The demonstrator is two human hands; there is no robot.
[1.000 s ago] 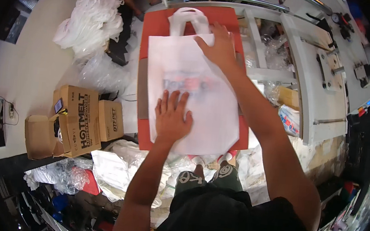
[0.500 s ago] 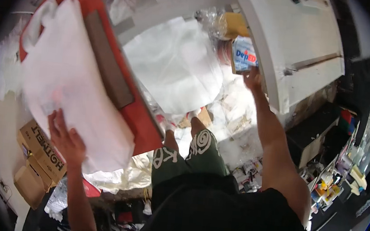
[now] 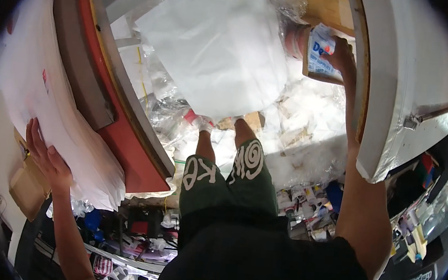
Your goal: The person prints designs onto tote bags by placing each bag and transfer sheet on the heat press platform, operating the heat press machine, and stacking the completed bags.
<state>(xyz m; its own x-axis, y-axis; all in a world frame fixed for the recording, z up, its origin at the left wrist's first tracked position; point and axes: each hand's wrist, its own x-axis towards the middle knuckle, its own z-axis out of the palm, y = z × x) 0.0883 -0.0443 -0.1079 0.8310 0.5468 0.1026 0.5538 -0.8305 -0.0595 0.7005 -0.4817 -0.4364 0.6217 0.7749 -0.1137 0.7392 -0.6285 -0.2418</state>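
Note:
My left hand point(image 3: 47, 158) lies on a white bag point(image 3: 37, 68) at the left, fingers apart, on a red padded board point(image 3: 127, 133) with a dark brown strip. At the upper right my right hand point(image 3: 340, 56) has its fingers closed on a printed white-and-blue sheet point(image 3: 319, 52) with red marks, inside a small cardboard box point(image 3: 321, 77), beside the inner edge of a pale machine frame. A large white sheet or bag point(image 3: 211, 47) lies in the middle below, over clear crumpled plastic.
A pale metal panel point(image 3: 401, 92) stands at the right, a brown cardboard piece point(image 3: 328, 7) behind the box, an open carton point(image 3: 28, 186) at the lower left. My legs and feet are below the middle. Cluttered items point(image 3: 306, 212) fill the lower right.
The view has swung right, so the red board now sits far left. My right hand left the bag and reached down to the printed sheet in the box, now closed on it.

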